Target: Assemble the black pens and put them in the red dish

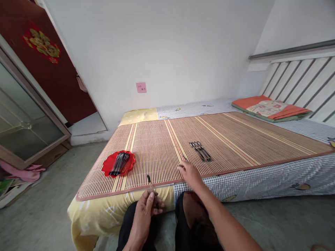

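My left hand (146, 209) is closed around a clear-barrelled pen (151, 184) with a black end pointing up and away from me, at the bed's front edge. Over the mat's near edge, my right hand (190, 174) is closed in a pinch. A small dark piece shows at its fingertips, too small to name. Just beyond and to the right of that hand lie several pens (201, 152) side by side on the striped bamboo mat (154, 150). A red scalloped plate (106, 167) to the left holds a bundle of black-and-clear pens (119, 163).
The mat covers a bed with a yellow and checked sheet (261, 183). A folded orange and green quilt (270, 108) lies at the far right, by a white slatted headboard (309, 82). A pink note (141, 87) is stuck to the wall. A glass-panelled cabinet door (26, 118) stands at left.
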`<state>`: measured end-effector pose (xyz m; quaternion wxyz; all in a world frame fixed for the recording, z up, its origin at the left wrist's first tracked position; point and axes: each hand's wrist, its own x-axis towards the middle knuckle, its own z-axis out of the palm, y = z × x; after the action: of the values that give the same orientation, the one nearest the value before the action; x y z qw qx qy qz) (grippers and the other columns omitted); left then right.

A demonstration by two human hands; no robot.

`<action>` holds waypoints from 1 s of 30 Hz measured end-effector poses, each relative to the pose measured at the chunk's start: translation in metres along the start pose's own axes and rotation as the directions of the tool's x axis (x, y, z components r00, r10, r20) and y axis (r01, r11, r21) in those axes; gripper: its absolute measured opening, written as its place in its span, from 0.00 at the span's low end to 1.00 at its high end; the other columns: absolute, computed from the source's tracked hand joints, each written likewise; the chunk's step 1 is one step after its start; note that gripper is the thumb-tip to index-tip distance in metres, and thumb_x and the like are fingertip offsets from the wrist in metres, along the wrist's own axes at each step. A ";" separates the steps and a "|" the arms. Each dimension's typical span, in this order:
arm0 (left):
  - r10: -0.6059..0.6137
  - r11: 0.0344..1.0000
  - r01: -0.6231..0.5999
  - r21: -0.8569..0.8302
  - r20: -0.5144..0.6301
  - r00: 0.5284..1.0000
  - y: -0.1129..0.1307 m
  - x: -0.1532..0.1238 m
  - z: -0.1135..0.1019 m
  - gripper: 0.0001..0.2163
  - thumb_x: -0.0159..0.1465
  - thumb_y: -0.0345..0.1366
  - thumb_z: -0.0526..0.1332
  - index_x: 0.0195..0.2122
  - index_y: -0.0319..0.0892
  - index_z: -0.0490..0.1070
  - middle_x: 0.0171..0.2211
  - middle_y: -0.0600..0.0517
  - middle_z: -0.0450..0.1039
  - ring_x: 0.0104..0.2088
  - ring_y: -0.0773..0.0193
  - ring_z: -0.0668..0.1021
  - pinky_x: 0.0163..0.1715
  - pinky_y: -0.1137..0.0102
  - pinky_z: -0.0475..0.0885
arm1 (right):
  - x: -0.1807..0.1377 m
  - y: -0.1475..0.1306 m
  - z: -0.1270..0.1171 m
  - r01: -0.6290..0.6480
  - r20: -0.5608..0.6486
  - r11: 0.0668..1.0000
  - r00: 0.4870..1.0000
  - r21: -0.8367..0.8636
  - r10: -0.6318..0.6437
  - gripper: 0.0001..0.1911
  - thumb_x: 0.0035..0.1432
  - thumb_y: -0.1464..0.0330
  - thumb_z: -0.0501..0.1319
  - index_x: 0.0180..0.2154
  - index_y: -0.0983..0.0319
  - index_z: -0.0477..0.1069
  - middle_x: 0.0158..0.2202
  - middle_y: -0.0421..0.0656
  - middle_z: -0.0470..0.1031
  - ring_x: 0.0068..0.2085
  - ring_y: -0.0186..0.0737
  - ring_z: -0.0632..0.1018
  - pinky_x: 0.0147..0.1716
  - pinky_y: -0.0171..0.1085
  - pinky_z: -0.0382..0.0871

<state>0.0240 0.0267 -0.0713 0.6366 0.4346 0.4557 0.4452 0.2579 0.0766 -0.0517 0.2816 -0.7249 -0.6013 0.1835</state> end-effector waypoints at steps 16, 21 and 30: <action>0.136 0.987 -0.145 0.074 0.121 0.983 0.010 -0.020 0.004 0.23 0.61 0.56 0.67 0.42 0.39 0.74 0.30 0.51 0.74 0.27 0.66 0.77 0.23 0.74 0.70 | 0.047 0.052 -0.001 -0.089 -0.041 0.986 0.995 0.142 0.095 0.05 0.54 0.72 0.61 0.27 0.63 0.73 0.31 0.50 0.81 0.40 0.47 0.82 0.41 0.38 0.72; 0.130 0.984 -0.146 0.102 0.149 0.980 0.008 -0.022 0.005 0.22 0.62 0.54 0.66 0.43 0.39 0.74 0.30 0.51 0.73 0.27 0.66 0.76 0.23 0.74 0.69 | 0.013 0.015 -0.007 0.081 -0.061 0.851 0.996 0.519 -0.058 0.14 0.58 0.58 0.60 0.38 0.63 0.74 0.30 0.44 0.79 0.31 0.40 0.80 0.32 0.36 0.74; 0.094 0.985 -0.121 0.127 0.202 0.975 0.014 -0.031 0.009 0.21 0.64 0.54 0.65 0.44 0.38 0.74 0.31 0.51 0.73 0.27 0.66 0.76 0.24 0.74 0.68 | -0.038 -0.062 -0.037 0.186 -0.121 0.456 0.978 0.870 -0.169 0.18 0.54 0.55 0.71 0.38 0.62 0.77 0.33 0.43 0.79 0.32 0.37 0.80 0.36 0.38 0.79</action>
<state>0.0241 -0.0008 -0.0502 0.6215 0.5434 0.3964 0.4017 0.2250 0.0403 0.0130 0.6350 -0.4135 -0.4922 0.4284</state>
